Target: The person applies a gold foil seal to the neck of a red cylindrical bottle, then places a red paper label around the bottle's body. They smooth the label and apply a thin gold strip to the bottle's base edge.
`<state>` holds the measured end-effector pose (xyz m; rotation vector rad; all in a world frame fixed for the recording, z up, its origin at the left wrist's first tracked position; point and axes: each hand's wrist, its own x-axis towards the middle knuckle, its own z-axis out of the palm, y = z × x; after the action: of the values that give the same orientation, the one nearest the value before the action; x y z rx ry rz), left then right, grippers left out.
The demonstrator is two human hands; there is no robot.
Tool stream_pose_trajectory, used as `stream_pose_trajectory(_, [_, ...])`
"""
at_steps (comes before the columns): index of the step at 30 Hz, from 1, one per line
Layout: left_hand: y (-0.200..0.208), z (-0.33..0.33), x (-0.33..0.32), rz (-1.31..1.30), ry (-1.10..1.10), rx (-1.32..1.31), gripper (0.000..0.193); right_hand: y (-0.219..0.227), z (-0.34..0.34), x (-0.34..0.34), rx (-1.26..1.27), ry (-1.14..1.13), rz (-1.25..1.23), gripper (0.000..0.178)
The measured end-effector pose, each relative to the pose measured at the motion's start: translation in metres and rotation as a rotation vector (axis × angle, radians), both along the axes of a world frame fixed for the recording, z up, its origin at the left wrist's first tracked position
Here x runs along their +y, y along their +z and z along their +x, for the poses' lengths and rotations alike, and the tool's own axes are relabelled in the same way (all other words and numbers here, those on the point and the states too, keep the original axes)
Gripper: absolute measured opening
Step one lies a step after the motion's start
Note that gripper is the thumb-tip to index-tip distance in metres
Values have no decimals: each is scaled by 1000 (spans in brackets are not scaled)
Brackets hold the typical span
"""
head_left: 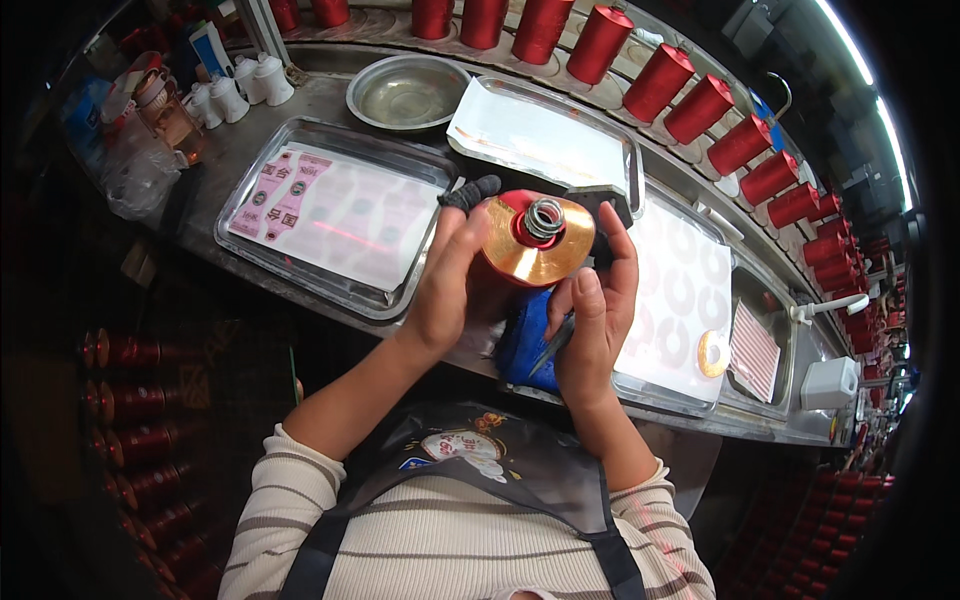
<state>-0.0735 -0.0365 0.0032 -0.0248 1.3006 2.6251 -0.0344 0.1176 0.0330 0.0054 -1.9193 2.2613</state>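
Spanning the view is a steel workbench (250, 140) carrying shallow metal trays: one tray (330, 215) lined with pink label sheets on the left, another (690, 290) with round gold stickers on the right. Beyond them a row of red bottles (700, 108) curves along the far edge. Just above the bench's near edge a red bottle (530, 245) with a gold collar is held, neck toward the camera. Left hand (450, 285) wraps its side, fingers pressed on it; right hand (600, 310) clasps the other side, also pinching thin tweezers (553, 345)
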Motion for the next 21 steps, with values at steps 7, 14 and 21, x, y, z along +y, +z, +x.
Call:
stream_pose_trajectory(7, [21,40,5,-79,70,3,51,6,-23,22,-40,253,77,76])
stream_pose_trajectory(14, [19,34,-2,-42,36,79,61,12,-32,31,-95,343,135,81])
stream_pose_trajectory(21, [13,28,-13,-21,-64,86,66,6,-25,22,-51,258,130,84])
